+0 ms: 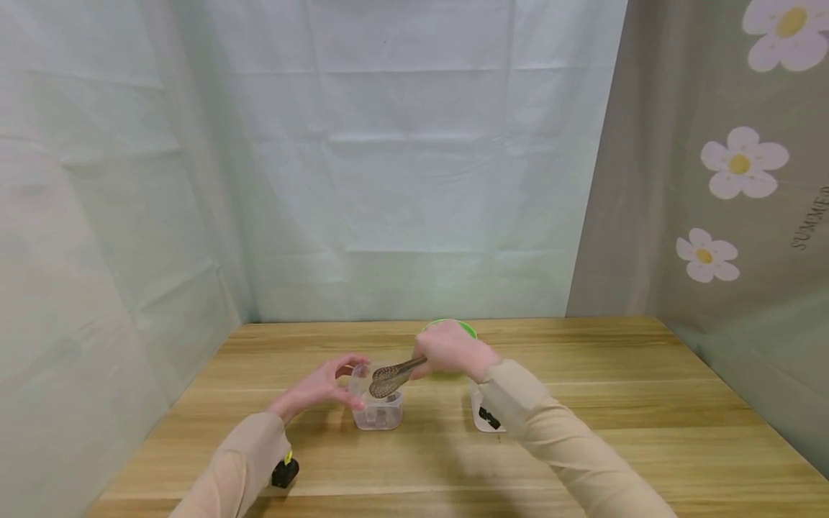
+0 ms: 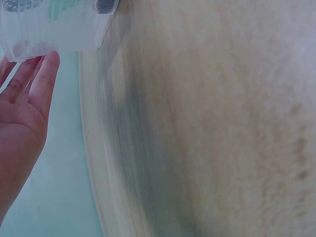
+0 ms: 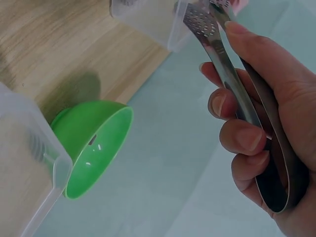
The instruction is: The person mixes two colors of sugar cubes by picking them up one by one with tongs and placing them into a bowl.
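Note:
A small clear plastic container (image 1: 378,417) stands on the table, its side held between the thumb and fingers of my left hand (image 1: 327,383). In the left wrist view, the fingertips of that hand (image 2: 29,98) touch the container's wall (image 2: 69,37). My right hand (image 1: 453,350) grips metal tongs (image 1: 396,374) with perforated heads, which are over the container's opening. The right wrist view shows my fingers wrapped around the tongs' arms (image 3: 227,69), the two heads slightly apart. A few dark bits show in the container; what they are I cannot tell.
Behind my right hand stands a green bowl (image 3: 84,128), with small pale spots and a dark mark inside. Another clear container (image 3: 57,173) sits nearer, partly hidden by my right sleeve in the head view. Pale curtains border the wooden table (image 1: 583,345).

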Demonstrator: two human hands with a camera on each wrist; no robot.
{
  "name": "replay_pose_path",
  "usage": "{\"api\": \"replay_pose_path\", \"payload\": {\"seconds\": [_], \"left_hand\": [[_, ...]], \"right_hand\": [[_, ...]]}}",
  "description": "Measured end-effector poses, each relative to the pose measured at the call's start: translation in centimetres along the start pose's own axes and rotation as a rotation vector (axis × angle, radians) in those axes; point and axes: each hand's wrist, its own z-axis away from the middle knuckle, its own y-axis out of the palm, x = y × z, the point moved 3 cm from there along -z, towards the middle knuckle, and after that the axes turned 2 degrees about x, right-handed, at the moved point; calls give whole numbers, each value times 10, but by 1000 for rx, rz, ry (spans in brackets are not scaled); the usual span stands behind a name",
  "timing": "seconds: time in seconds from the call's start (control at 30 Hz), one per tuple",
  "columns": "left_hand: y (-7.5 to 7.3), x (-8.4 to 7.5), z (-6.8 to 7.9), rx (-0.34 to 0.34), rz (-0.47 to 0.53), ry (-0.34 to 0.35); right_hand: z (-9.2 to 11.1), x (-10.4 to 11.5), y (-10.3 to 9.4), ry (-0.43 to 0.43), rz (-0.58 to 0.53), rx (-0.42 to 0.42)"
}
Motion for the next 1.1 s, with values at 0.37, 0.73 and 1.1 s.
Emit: {"api": "replay_pose_path", "payload": {"seconds": [0.37, 0.73, 1.1], "left_hand": [[0, -2, 3, 0, -15, 8], [-1, 1, 1, 4, 6, -3], [-1, 2, 1, 2, 1, 0]], "right_hand": [[-10, 13, 4, 13, 59, 47], [-19, 22, 7, 22, 131, 72], [-28, 30, 13, 37, 206, 100]]}}
